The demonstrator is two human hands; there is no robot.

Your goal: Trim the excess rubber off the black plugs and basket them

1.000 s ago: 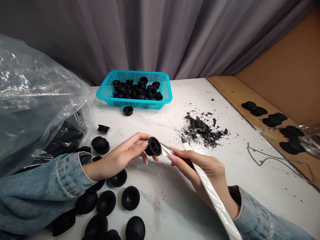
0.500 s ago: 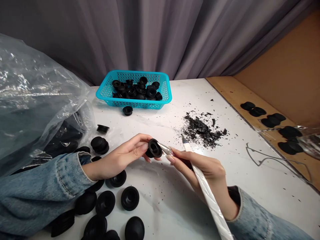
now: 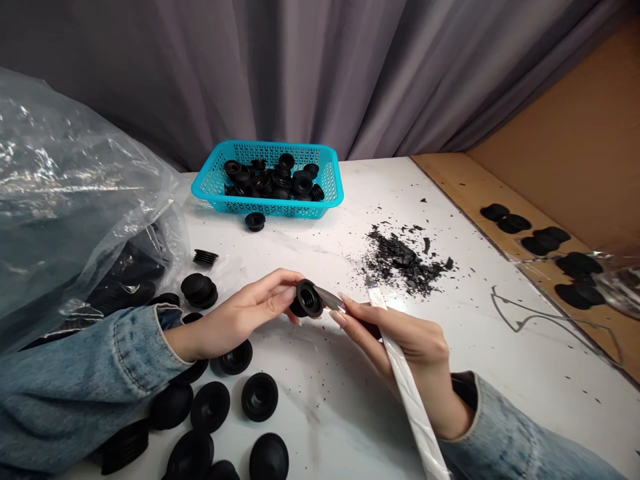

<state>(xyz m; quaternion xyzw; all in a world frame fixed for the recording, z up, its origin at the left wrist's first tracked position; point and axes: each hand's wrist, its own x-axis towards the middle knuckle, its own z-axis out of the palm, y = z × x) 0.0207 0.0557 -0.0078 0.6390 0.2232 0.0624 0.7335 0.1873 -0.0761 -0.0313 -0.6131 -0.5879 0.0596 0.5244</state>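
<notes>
My left hand (image 3: 255, 303) is closed round the edge of a black ribbed rubber plug (image 3: 309, 299), its hollow, flanged end turned to the right. My right hand (image 3: 400, 340) pinches a thin, pointed metal blade (image 3: 329, 300) between thumb and fingers, with its tip at the plug's rim. A long white-wrapped tool (image 3: 410, 387) with a grey tip runs past the right palm and lies slanted over the table; whether it joins the blade is hidden. More black plugs (image 3: 260, 397) lie loose below the left forearm.
A turquoise basket (image 3: 270, 209) of black plugs stands at the back, one plug (image 3: 255, 222) before it. Black shavings (image 3: 405, 260) are heaped to the right. A clear plastic bag (image 3: 75, 167) fills the left; a bent wire (image 3: 540, 317) and more black pieces (image 3: 580, 265) lie right.
The blade at the plug's rim has turned slightly and looks darker now. My right hand has shifted a little left with it, and the plug has tilted slightly.
</notes>
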